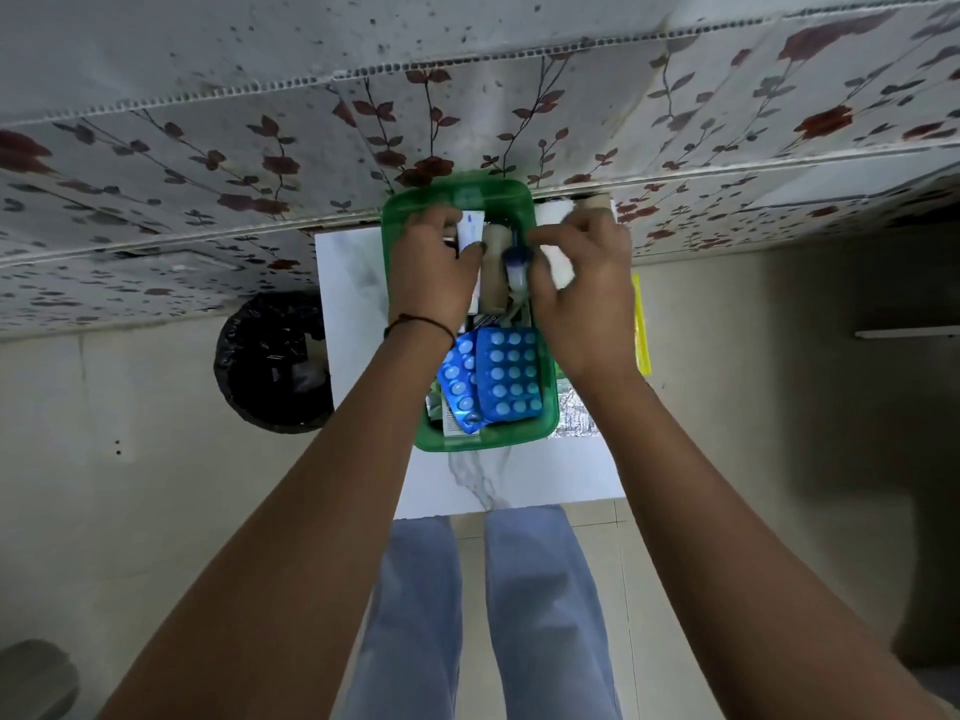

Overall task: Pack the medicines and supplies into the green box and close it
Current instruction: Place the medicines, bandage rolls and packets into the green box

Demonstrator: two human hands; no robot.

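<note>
The green box [470,443] stands open on a small white marble-patterned table [358,314]. Two blue blister packs [509,374] lie in its near end, with a beige roll [494,267] and a clear syringe-like item with a blue part [517,257] further in. My left hand [434,267] is over the box's far left part, fingers closed on a white tube with blue print [470,228]. My right hand [582,283] is over the far right part, gripping a white roll or pad [558,262]. The box's lid is not visible.
A silver foil strip [576,420] and a yellow packet [641,330] lie on the table right of the box. More white and beige rolls [571,206] sit behind it by the floral wall. A black-lined bin [272,361] stands left of the table.
</note>
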